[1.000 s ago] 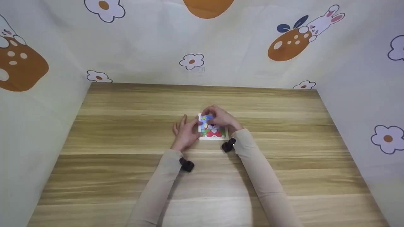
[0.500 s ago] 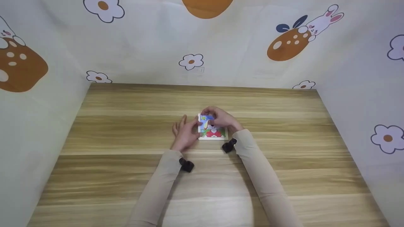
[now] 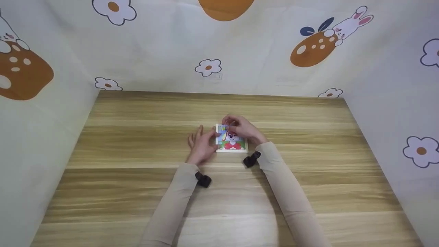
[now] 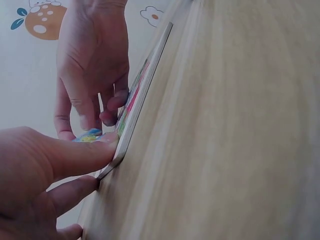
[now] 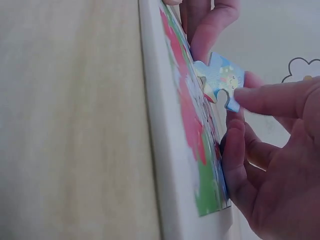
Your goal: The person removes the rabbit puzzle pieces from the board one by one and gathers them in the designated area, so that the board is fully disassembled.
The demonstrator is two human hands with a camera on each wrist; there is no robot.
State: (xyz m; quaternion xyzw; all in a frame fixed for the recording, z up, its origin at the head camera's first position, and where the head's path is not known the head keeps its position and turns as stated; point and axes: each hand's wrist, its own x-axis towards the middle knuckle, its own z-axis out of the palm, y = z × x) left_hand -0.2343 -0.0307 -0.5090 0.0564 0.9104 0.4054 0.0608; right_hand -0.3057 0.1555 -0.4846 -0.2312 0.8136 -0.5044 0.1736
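A small square jigsaw board (image 3: 232, 151) with a pale frame lies on the wooden table, its picture a cartoon rabbit in red. My left hand (image 3: 202, 145) holds the board's left edge with thumb and forefinger, the other fingers spread out to the side. Over the upper part of the board, my right hand (image 3: 244, 128) pinches a blue puzzle piece (image 5: 225, 77) with a smiling yellow figure printed on it. In the right wrist view the piece stands tilted up from the board. At the board's upper left corner, bare backing shows.
The wood-grain table (image 3: 137, 137) stretches around the board on all sides. Behind it and at both sides hangs pale cloth (image 3: 164, 51) printed with flowers, rabbits and orange shapes. A black wrist camera (image 3: 203, 179) sits at the left sleeve, another camera (image 3: 252, 160) at the right.
My right hand has lifted the puzzle piece from the upper left corner and shifted slightly right, uncovering more of the rabbit. My left hand stays in place.
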